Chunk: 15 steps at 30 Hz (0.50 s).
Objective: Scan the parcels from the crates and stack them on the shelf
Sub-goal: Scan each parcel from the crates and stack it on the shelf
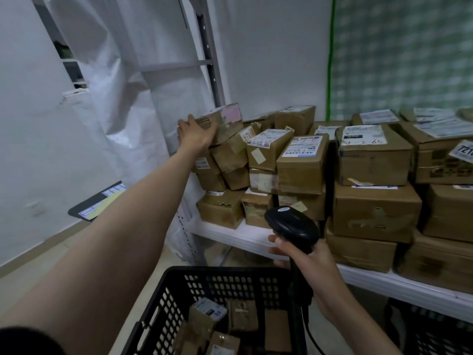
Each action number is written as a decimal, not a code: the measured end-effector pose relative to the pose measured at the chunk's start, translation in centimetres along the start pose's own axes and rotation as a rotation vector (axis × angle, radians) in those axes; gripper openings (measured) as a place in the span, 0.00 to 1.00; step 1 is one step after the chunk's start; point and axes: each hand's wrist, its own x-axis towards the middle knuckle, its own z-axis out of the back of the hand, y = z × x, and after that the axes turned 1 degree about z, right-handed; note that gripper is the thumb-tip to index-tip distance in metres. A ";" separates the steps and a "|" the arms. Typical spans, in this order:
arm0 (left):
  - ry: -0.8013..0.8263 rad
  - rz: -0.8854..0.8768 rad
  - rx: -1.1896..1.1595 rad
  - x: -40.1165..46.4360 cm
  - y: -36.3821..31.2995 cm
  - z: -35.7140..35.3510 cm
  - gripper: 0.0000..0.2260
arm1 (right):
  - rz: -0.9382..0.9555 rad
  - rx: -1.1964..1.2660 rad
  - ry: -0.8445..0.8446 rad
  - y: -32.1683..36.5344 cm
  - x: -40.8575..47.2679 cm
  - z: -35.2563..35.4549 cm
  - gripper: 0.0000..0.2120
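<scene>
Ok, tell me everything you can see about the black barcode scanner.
The barcode scanner is a glossy black plastic handheld unit with a rounded head and a narrower handle. The right hand grips the handle, fingers curled round it, holding it roughly upright with the head tilted toward the boxes on the shelf. A black cable runs down from its base, beside the black crate.
</scene>
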 end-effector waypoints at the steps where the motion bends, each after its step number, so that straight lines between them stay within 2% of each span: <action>1: -0.002 -0.031 0.022 -0.5 0.1 0.4 0.42 | -0.005 -0.005 0.009 0.0 -0.3 0.0 0.08; 5: -0.003 -0.115 0.064 -4.4 1.0 1.5 0.40 | -0.021 -0.102 0.070 -0.4 -1.8 0.3 0.12; 11: -0.031 -0.250 0.075 -15.8 6.7 1.8 0.30 | -0.038 -0.282 0.082 -3.5 -3.2 1.2 0.08; 15: 0.120 -0.176 0.149 -22.1 13.4 -1.4 0.25 | -0.084 -0.492 0.130 -6.4 -3.9 2.4 0.04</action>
